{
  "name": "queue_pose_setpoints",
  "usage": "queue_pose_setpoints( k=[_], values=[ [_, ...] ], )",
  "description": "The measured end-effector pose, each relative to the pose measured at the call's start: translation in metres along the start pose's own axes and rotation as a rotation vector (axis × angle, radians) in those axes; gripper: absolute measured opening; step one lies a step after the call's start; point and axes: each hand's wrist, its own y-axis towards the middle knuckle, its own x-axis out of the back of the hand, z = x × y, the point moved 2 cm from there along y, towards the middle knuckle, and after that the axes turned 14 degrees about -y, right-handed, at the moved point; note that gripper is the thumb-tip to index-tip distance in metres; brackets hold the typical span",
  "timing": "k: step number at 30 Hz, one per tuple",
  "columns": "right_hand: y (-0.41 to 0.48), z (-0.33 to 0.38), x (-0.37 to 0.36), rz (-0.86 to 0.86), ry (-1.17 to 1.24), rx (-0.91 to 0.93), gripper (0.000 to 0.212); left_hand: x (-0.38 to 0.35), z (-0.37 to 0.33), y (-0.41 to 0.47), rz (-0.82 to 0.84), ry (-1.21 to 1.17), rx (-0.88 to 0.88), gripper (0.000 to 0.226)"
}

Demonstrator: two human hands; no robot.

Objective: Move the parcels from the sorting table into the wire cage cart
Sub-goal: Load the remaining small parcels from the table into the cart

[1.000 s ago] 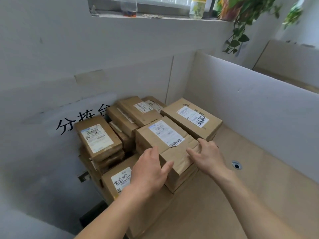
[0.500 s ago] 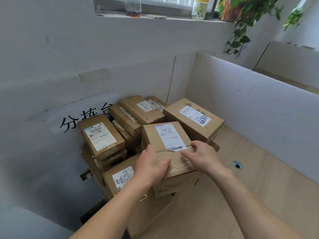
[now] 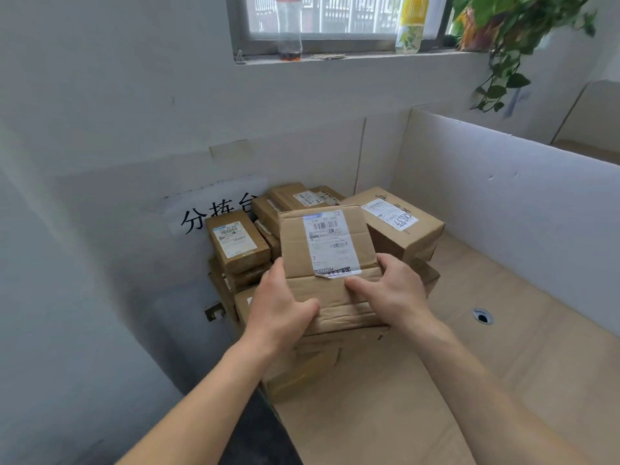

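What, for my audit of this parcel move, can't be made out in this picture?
Wire cage cart: outside the head view's frame.
Label print on the held parcel: too small, blurred.
Fingers of the left hand and right hand: hidden behind the parcel's sides.
Most of the lower boxes: covered by the parcel and both hands.

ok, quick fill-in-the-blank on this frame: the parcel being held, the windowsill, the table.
1. The left hand and right hand both grip a parcel whose label is ____ in colour.
2. On the windowsill, the bottle beside the plant has a ____ cap.
3. The round hole in the table lies to the ____ of that parcel.

Missing words: white; yellow; right.
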Motion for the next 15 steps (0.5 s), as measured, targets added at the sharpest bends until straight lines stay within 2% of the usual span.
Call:
queue_pose_setpoints(
  k=[6, 11, 13, 15],
  values=[
    [-0.062, 0.02, 0.007, 0.02, 0.069, 0.219, 0.038, 0.029, -0.009, -0.082, -0.162, 0.056, -0.027, 0.08],
    [-0.11, 0.049, -0.002, 0.058, 0.122, 0.344, 0.043, 0.067, -0.004, -0.149, -0.351, 0.072, 0.025, 0.058],
    [-0.127, 0.064, -0.009, 0.072, 0.144, 0.375, 0.044, 0.084, -0.001, -0.174, -0.421, 0.073, 0.05, 0.062],
    [-0.144, 0.079, -0.017, 0.092, 0.159, 0.411, 0.044, 0.101, 0.003, -0.197, -0.486, 0.085, 0.073, 0.074]
  ],
)
